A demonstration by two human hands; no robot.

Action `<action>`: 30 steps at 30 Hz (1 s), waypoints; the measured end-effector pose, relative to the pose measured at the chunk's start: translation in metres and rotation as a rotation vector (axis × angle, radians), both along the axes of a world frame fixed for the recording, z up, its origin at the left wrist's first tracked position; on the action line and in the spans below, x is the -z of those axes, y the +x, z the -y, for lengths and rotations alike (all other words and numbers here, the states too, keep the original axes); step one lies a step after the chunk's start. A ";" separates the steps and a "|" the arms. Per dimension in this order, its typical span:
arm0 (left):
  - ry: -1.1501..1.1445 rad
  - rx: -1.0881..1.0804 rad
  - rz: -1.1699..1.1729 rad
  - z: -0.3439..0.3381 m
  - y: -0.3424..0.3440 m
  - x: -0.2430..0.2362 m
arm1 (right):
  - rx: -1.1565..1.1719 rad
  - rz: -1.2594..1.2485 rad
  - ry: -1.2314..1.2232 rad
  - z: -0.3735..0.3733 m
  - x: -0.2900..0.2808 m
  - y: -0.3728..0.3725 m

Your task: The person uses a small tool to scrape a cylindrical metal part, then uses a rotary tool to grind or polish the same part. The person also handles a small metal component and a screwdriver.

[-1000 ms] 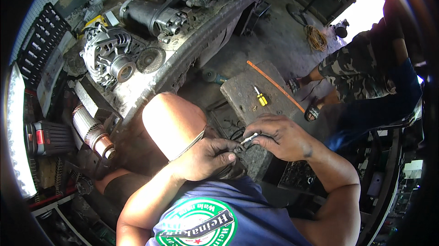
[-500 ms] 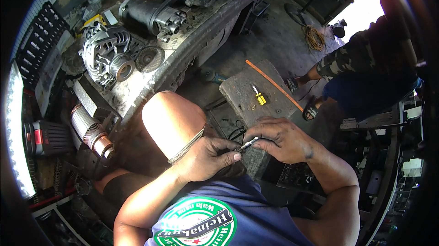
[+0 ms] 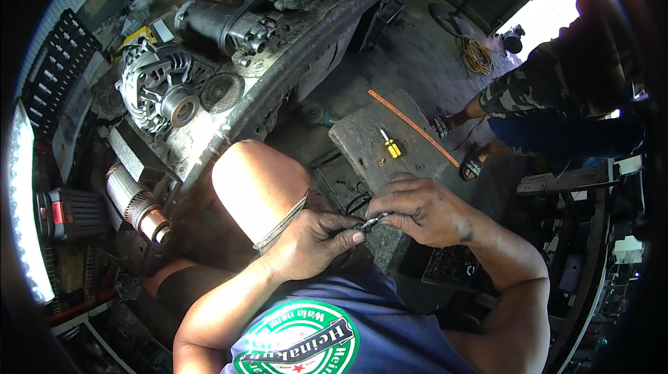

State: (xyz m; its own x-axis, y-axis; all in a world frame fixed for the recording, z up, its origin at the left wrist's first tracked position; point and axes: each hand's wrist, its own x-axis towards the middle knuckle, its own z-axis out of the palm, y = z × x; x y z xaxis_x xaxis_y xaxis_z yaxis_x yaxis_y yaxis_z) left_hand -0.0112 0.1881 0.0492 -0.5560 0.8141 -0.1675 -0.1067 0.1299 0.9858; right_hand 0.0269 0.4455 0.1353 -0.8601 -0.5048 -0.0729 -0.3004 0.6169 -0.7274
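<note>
My left hand (image 3: 312, 243) is closed in a pinch on a small dark part (image 3: 360, 227), which is mostly hidden by the fingers. Thumb and fingers of my right hand (image 3: 426, 211) grip a short, thin silvery piece (image 3: 376, 219), and its end meets the dark part between both hands. Its exact kind is too small to tell. Beyond the hands stands a worn wooden stool (image 3: 355, 150). On it lie a yellow-handled screwdriver (image 3: 392, 147) and a long, thin orange strip (image 3: 415, 128) like a hacksaw blade.
At left a workbench (image 3: 292, 61) bears an alternator (image 3: 154, 89), a starter motor (image 3: 216, 26) and a toothed disc. A copper-ended armature (image 3: 136, 201) lies beside a black toolbox (image 3: 76, 212). Another person's leg (image 3: 518, 92) is at right, near a coiled orange cord (image 3: 474, 55).
My right fingers have shifted slightly over the silvery piece, so less of it shows. Both hands stay together, and the whole view has moved a little.
</note>
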 end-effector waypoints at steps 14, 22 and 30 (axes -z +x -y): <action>0.001 0.017 -0.016 0.002 -0.001 -0.001 | -0.045 -0.060 0.011 -0.001 -0.001 -0.003; 0.023 0.010 -0.044 0.002 0.001 0.000 | -0.044 -0.123 -0.009 0.001 -0.004 0.000; 0.010 0.020 0.009 0.002 0.003 0.004 | -0.033 -0.113 -0.007 0.003 -0.001 0.002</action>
